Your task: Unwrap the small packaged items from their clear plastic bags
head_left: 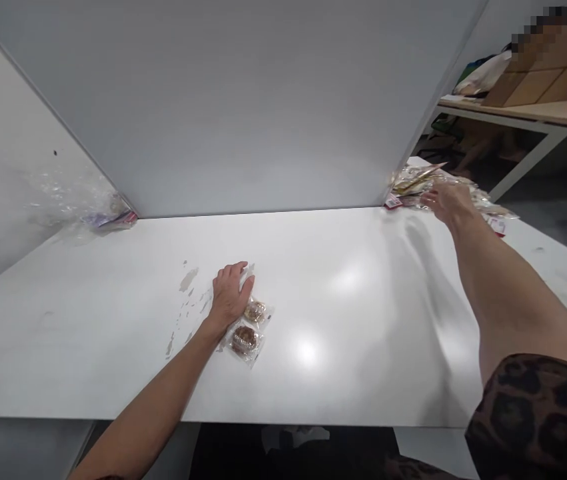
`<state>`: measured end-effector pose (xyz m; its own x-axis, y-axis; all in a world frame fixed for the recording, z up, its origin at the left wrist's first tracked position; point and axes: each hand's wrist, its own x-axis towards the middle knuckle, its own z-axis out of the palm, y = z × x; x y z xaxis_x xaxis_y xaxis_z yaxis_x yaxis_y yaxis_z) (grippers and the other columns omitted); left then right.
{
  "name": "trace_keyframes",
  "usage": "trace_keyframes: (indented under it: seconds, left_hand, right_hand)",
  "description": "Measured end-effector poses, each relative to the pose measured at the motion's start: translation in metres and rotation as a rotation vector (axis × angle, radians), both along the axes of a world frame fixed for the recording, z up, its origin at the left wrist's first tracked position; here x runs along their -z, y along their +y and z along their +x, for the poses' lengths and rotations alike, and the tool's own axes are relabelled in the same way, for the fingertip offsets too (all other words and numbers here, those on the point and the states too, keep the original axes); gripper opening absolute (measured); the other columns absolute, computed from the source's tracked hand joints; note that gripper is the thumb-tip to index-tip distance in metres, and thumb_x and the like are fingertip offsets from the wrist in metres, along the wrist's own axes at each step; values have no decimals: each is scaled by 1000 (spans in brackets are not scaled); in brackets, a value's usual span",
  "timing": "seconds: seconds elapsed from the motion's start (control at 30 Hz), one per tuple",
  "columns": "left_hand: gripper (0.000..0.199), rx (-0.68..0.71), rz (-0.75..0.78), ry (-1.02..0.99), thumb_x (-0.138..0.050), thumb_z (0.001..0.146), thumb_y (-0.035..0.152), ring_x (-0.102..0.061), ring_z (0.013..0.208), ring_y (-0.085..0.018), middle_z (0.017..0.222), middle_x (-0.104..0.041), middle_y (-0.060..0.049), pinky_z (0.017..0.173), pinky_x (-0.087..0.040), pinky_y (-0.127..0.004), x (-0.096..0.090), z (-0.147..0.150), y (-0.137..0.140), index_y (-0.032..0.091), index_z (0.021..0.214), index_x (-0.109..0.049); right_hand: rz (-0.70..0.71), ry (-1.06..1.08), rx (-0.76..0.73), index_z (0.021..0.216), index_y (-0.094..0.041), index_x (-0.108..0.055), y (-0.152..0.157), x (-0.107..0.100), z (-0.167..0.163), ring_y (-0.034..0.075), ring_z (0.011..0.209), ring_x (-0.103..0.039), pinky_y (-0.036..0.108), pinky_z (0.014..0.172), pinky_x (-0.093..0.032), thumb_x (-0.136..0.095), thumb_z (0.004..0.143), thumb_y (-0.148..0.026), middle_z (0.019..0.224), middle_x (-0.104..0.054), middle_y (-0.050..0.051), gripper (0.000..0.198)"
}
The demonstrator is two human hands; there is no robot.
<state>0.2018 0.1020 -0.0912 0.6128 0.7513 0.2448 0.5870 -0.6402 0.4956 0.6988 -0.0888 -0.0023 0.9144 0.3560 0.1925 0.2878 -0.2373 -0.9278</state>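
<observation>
My left hand [232, 291] lies on the white table with its fingers extended and the thumb apart. It rests over the edge of some small clear plastic packets. One packet beside the wrist holds a dark brown round piece [245, 339]; another near the thumb holds a lighter brown round piece [256, 311]. What lies beneath the palm is hidden. Far to the right, my right hand [446, 200] reaches onto a heap of clear plastic packets [480, 200]. Its fingers are loosely bent and touch the heap, with no held item visible in them.
A tall grey panel [253, 113] stands across the back of the table [313, 373]. Crumpled clear and purple packaging [108, 220] lies at the back left corner. Wet-looking marks [188, 280] are left of my left hand. Cardboard boxes [538, 83] and a person are at another table behind.
</observation>
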Motion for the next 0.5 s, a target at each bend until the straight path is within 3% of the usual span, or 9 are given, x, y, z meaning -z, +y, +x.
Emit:
trace_keyframes:
  seconds: [0.1,0.2,0.33,0.5]
  left_hand:
    - [43,6,-1,5,-46,100,39,-61,127,-30,132,-69,-11,115,-44,-50,0,1,-1,25,137,-62]
    - [44,10,-17,22,-43,102,36,-59,129,-30,135,-68,-12,115,-43,-50,-3,2,-3,23,139,-61]
    - [45,5,-71,49,-40,102,31,-56,131,-31,138,-66,-12,117,-41,-49,-10,5,-6,21,142,-60]
    - [43,14,-132,-53,-37,103,25,-56,130,-28,135,-68,-10,118,-39,-46,-8,10,-2,24,140,-59]
  right_hand:
    - [111,246,143,75,-23,-52,8,19,-24,15,67,-53,36,72,-49,-76,85,-18,75,-52,2,27]
    - [37,316,35,76,-20,-60,2,43,-82,15,68,-57,33,69,-48,-77,80,-10,78,-58,2,20]
    - [-83,222,-291,87,-18,-70,-12,60,-176,16,75,-59,30,69,-46,-84,78,-26,83,-65,3,18]
    - [-325,-8,-697,104,-20,-76,-13,57,-275,18,85,-59,34,79,-49,-74,90,-47,101,-72,7,31]
